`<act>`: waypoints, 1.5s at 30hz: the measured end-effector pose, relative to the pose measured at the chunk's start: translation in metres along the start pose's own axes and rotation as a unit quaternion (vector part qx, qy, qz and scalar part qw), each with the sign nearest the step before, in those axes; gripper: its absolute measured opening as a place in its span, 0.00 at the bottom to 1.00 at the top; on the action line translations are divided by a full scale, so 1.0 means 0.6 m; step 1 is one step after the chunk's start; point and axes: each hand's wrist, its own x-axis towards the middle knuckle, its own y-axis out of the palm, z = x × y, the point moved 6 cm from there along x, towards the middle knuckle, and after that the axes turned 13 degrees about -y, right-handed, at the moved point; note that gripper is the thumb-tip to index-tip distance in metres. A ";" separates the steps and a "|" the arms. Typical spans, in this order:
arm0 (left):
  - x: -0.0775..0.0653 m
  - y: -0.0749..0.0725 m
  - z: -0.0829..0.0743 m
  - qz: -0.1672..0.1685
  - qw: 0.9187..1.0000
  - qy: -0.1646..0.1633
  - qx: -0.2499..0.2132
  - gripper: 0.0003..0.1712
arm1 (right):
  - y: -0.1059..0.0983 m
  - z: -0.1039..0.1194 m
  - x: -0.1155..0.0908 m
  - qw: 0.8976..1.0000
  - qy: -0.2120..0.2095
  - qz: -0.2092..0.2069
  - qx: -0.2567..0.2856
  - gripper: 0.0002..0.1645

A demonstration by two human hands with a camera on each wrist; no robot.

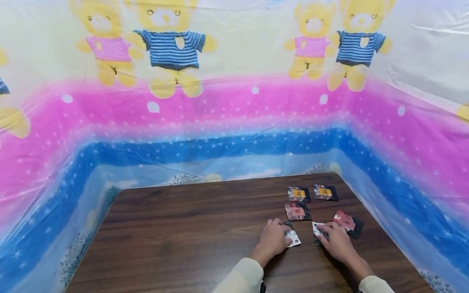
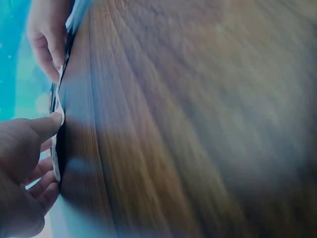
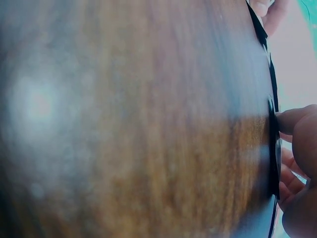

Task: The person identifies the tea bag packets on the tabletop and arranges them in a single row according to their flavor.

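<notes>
My left hand (image 1: 272,238) grips a small flat white-and-black packet (image 1: 293,239) on the table, its fingers covering the packet's left part. In the left wrist view the thumb is on one edge of this packet (image 2: 55,158) and the fingers on the other. A short way right, my right hand (image 1: 337,244) holds a second white-and-black packet (image 1: 315,232), largely hidden beneath the fingers. Seen edge-on in the right wrist view, that dark packet (image 3: 274,153) lies between thumb and fingers. Just beyond the right hand is a red-and-black packet (image 1: 344,220), lying askew.
Behind the hands, another red-and-black packet (image 1: 297,212) lies flat. Two packets with yellow labels, one left (image 1: 298,195) and one right (image 1: 325,192), lie near the back edge. The brown wooden table (image 1: 176,236) meets a printed cloth (image 1: 220,142) on its back and sides.
</notes>
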 end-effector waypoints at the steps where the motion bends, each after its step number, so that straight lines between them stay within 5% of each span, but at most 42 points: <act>1: -0.001 -0.001 0.002 -0.002 1.000 0.003 0.000 0.20 | 0.000 0.000 0.000 1.000 0.002 0.002 0.000 0.22; 33: -0.012 -0.037 0.094 -0.001 1.000 -0.002 -0.007 0.20 | -0.007 -0.002 0.002 1.000 0.000 0.014 -0.023 0.23; 45: -0.023 -0.050 0.126 0.022 0.999 -0.014 -0.035 0.21 | -0.001 -0.002 0.003 1.000 0.004 0.015 -0.007 0.23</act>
